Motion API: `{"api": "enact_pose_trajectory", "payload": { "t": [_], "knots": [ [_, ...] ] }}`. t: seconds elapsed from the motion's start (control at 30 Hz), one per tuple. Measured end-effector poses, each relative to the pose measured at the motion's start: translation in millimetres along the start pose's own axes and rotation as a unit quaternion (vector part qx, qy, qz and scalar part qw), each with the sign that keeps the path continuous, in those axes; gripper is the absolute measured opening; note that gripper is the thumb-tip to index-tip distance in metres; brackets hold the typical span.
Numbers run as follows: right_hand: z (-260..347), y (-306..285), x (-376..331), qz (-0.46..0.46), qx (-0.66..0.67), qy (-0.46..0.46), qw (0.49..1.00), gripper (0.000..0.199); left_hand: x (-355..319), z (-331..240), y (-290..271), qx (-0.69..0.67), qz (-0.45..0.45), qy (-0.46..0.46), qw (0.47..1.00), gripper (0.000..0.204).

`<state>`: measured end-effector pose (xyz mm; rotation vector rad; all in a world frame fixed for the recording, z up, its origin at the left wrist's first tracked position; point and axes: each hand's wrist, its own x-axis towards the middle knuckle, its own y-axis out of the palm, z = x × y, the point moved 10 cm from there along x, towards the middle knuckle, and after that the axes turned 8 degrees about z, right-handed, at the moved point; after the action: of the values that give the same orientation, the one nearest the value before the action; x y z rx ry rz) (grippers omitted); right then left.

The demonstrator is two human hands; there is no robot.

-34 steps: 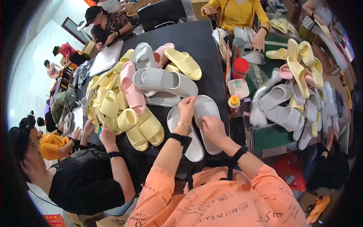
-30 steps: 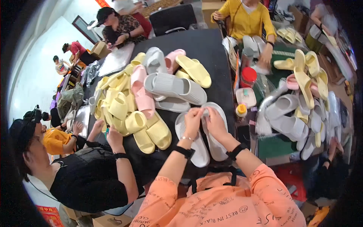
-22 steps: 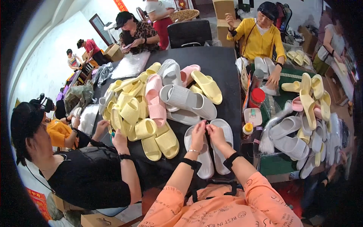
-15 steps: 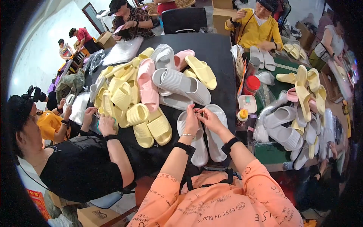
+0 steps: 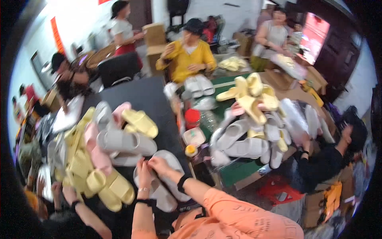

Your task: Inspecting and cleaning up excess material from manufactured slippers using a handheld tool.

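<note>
Both my hands are close together over a pair of light grey slippers (image 5: pixel 163 198) on the dark table, near its edge in front of me. My left hand (image 5: pixel 144 172) has its fingers pinched. Against it, my right hand (image 5: pixel 160 165) is also pinched, above the right slipper of the pair. Whatever the fingertips hold, if anything, is too small and blurred to make out. Just beyond lies a larger grey ribbed slipper (image 5: pixel 127 142). To the left is a heap of yellow slippers (image 5: pixel 79 164) with a pink slipper (image 5: pixel 97 153) among them.
On the green-topped table (image 5: pixel 234 171) to the right lie more grey and yellow slippers, a red-lidded jar (image 5: pixel 192 117) and a small yellow-capped bottle (image 5: pixel 191 150). A person in yellow (image 5: pixel 191 55) sits across. Another person's arm (image 5: pixel 85 211) is close on my left.
The view has swung right, so the table and slippers appear farther left, and more of the right side of the room shows. My hands stay pinched together over the grey pair.
</note>
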<state>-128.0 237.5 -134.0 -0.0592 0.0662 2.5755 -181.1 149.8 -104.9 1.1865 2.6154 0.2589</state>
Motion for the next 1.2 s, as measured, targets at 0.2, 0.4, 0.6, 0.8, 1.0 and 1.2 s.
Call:
{"api": "enact_pose_trajectory", "payload": {
  "t": [0.2,0.4,0.6,0.8,1.0,1.2],
  "knots": [
    [22,-9,-8,-0.048,-0.049,0.009,0.998,0.017,-15,-39,14,0.241,-0.014,0.157,0.958,0.008],
    [30,-13,-8,-0.042,-0.074,0.013,0.996,0.02,-9,-25,-2,0.257,-0.069,0.165,0.95,0.002],
    [30,-4,-7,-0.087,-0.14,-0.124,0.978,0.025,-11,-16,-12,0.144,-0.089,0.095,0.981,0.007],
    [-2,4,2,0.01,0.232,-0.018,0.972,0.014,-15,-25,-9,0.113,-0.056,0.083,0.989,0.02],
    [37,-8,-16,0.031,-0.02,0.018,0.999,0.012,-4,-15,-16,0.067,-0.063,0.065,0.994,0.019],
    [52,0,-23,0.007,-0.18,-0.062,0.982,0.019,-7,1,-24,-0.032,-0.039,0.01,0.999,0.019]
  ]
}}
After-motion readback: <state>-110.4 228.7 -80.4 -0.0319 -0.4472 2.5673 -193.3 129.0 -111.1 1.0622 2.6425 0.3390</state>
